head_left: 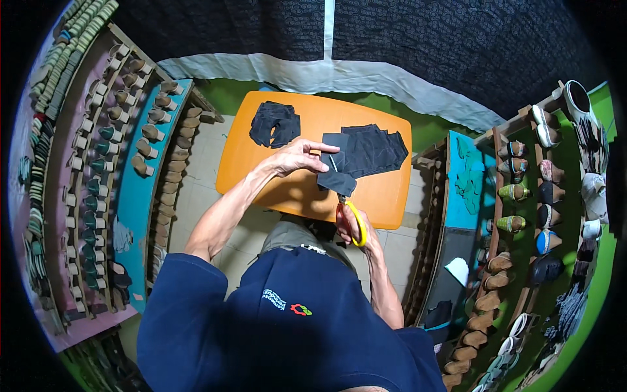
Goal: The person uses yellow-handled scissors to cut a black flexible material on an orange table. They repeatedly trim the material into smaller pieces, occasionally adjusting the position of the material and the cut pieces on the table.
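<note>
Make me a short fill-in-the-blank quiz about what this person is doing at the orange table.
1. The right hand works a pair of ____ with yellow and red handles.
2. The left hand holds a piece of dark ____.
3. The table is coloured ____.
4. A separate dark pile lies toward the table's far ____ corner.

Missing words: scissors; fabric; orange; left

Head-worn fisheye, steeply downward, probably close.
</note>
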